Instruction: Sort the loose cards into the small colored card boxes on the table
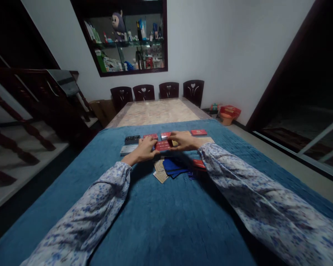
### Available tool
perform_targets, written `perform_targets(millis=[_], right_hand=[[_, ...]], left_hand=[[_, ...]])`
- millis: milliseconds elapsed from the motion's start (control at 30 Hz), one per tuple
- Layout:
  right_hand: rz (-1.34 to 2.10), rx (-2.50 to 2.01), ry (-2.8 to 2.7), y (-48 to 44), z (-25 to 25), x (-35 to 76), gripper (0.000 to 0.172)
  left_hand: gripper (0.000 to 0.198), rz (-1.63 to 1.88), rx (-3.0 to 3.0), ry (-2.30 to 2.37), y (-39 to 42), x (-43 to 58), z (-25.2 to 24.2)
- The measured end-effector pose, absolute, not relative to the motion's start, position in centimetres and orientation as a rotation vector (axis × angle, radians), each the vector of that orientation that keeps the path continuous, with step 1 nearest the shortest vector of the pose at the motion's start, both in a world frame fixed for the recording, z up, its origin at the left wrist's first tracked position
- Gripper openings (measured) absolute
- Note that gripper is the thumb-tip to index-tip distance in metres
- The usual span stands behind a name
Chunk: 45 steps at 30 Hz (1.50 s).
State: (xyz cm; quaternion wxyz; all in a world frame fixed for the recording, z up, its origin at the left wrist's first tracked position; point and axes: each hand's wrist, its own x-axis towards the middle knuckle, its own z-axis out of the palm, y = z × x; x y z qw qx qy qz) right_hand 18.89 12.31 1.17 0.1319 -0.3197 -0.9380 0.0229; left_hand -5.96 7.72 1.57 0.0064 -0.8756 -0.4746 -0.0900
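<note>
Left hand: the left hand point(146, 149) brackets the left end of the red card point(163, 146), thumb near, fingers beyond; whether this grip pinches or only touches, I cannot tell.
Right hand: the right hand point(183, 141) curves round the card's other end, thumb and fingers apart; its pressure cannot be told either.
Red card: lies between the hands, within the spread of cards, probably flanked so both ends stay steady and level.
Fans: blue cards point(174, 166) and tan cards point(161, 171) overlap on the near side, likely fanned so their edges separate easily.
Far row: the black stack point(132, 139) and corner red card point(199, 132) sit apart, perhaps to keep groups distinct.
Room: the cloth point(169, 218) between the sleeves gives space to draw back; sideways, neighbouring cards crowd both hands.
Edges: the cloth stops partway up the bench point(161, 111), beyond the far row.
</note>
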Motion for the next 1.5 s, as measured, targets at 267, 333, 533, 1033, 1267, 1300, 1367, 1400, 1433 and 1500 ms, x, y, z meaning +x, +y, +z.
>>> perform_targets(millis=[267,333,533,1033,1267,1300,1367,1400,1433,1500], right_hand=[[0.042,-0.984,-2.754,13.8,3.0,15.9,0.024],[0.024,-1.011,-2.789,14.2,3.4,15.1,0.024],[0.002,-1.014,-2.836,15.6,4.0,13.6,0.024],[-0.015,-1.164,-2.853,19.9,3.5,11.2,0.03],[0.05,-1.22,-2.907,21.7,3.4,10.3,0.034],[0.061,-1.232,-2.91,21.8,3.3,10.3,0.033],[0.089,-1.25,-2.914,22.0,3.1,10.2,0.031],[0.103,-1.257,-2.913,22.0,3.0,10.1,0.031],[0.117,-1.263,-2.91,22.1,2.9,10.1,0.032],[0.137,-1.275,-2.907,22.1,2.8,9.9,0.032]], left_hand=[[0.041,-0.179,-2.667,-1.606,9.5,-7.8,2.4],[0.041,-0.15,-2.647,-1.629,9.9,-8.2,2.7],[0.036,-0.113,-2.633,-1.647,11.0,-9.1,3.1],[0.039,0.042,-2.544,-1.777,15.2,-9.2,2.9],[0.036,0.083,-2.534,-1.819,16.6,-9.2,2.6],[0.035,0.094,-2.529,-1.822,16.7,-9.2,2.5],[0.035,0.114,-2.523,-1.823,16.9,-9.2,2.3],[0.035,0.124,-2.522,-1.82,17.0,-9.2,2.2],[0.036,0.134,-2.522,-1.818,17.0,-9.2,2.2],[0.036,0.156,-2.526,-1.813,17.2,-9.2,2.1]])
